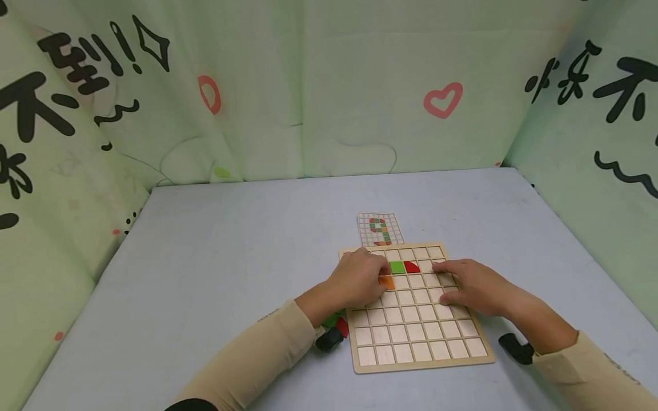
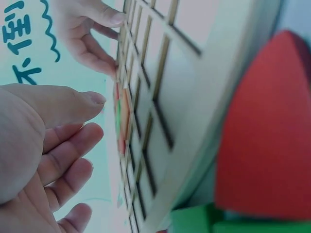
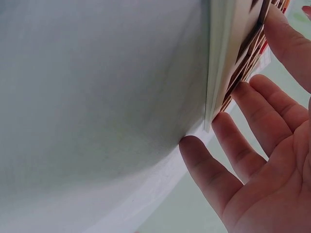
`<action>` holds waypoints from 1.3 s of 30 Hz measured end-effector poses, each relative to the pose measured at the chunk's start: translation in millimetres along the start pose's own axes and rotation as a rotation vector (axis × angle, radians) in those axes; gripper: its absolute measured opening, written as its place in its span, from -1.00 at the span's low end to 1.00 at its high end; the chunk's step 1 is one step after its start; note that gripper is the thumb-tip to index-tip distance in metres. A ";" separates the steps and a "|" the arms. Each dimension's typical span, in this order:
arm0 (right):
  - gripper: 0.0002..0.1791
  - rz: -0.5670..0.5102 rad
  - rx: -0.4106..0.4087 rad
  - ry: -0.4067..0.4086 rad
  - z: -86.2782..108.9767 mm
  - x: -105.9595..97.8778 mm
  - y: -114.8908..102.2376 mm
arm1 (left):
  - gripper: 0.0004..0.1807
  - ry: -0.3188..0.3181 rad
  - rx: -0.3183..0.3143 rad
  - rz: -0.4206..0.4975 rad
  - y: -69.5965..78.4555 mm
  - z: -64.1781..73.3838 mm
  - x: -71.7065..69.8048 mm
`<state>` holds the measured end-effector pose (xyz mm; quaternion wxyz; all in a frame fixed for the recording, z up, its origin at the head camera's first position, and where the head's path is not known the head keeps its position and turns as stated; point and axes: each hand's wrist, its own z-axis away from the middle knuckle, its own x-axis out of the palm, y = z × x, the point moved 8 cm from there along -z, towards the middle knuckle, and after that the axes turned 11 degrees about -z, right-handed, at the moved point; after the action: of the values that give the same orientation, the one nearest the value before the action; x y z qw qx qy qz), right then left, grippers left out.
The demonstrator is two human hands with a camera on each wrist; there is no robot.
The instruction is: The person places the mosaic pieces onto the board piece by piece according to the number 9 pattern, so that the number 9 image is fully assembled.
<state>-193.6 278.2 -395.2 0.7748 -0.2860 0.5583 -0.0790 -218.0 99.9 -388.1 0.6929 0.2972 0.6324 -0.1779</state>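
Observation:
A pale wooden grid board (image 1: 426,361) lies on the table. In its upper rows sit a green square tile (image 1: 397,267), a red rounded tile (image 1: 412,266) and an orange tile (image 1: 386,282). My left hand (image 1: 358,278) hovers over the board's upper left, fingertips near the orange tile and covering some cells. In the left wrist view its fingers (image 2: 73,145) are loosely bent, with nothing visible between them. My right hand (image 1: 475,285) rests at the board's right side, thumb and fingers spread; in the right wrist view its fingertips (image 3: 226,124) meet the board's edge.
A printed card (image 1: 381,227) with a coloured grid pattern lies just beyond the board, its lower end hidden behind it. Loose red (image 2: 267,131) and green blocks (image 2: 194,221) lie beside the board's left edge, partly behind my left wrist. Printed curtains (image 1: 329,91) surround the table.

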 end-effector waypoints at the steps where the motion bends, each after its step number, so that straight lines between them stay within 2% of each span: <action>1: -0.27 0.000 0.001 0.000 0.0 0.1 0.2 | -0.80 0.002 0.004 0.000 -0.1 0.9 -2.4; 7: -0.27 0.002 -0.001 -0.001 0.2 0.4 1.4 | -0.76 -0.002 -0.012 0.017 -7.9 9.3 -13.1; 20: -0.26 0.002 -0.012 -0.006 -0.2 0.5 1.0 | -0.72 0.012 -0.097 0.078 -40.8 27.8 -19.6; 31: -0.27 0.000 0.014 -0.007 -0.9 0.3 1.6 | -0.72 0.005 -0.157 0.180 -64.7 41.2 -14.7; 39: -0.27 -0.007 0.013 -0.005 -1.1 0.4 0.9 | -0.72 0.000 -0.209 0.170 -77.9 49.9 -11.9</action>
<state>-194.6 278.4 -396.2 0.7778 -0.2832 0.5546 -0.0847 -229.6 7.4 -389.8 0.7325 0.2760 0.6202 -0.0517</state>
